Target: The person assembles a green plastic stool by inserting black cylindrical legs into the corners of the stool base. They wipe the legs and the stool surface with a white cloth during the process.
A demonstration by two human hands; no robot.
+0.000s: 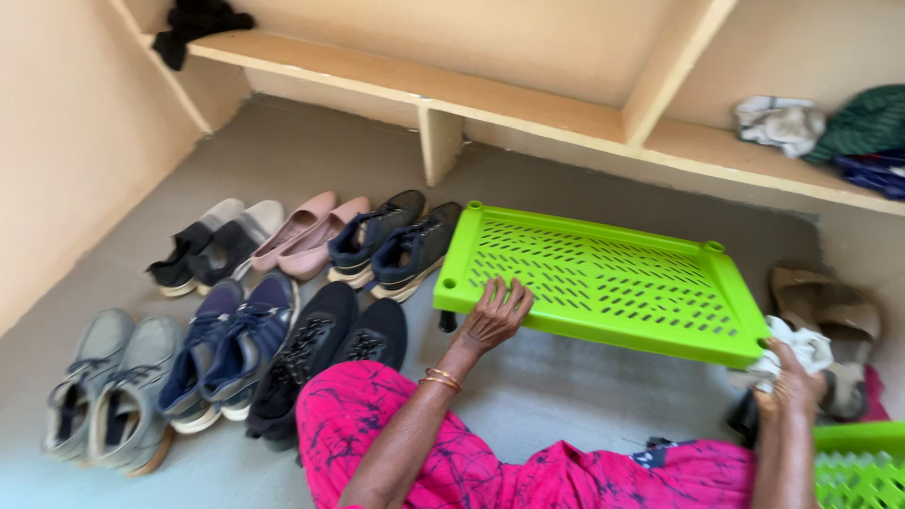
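Lime-green slotted plastic shelf tray (603, 283) held just above the grey floor (528, 377), beside rows of shoes (283, 292). Left hand (495, 316) grips the front rim; right hand (787, 377) pinches the corner with a white cloth (801, 344). Likely light, stiff; rims suit gripping.

Both hands (495, 316) (790, 386) outstretched, fingers curled
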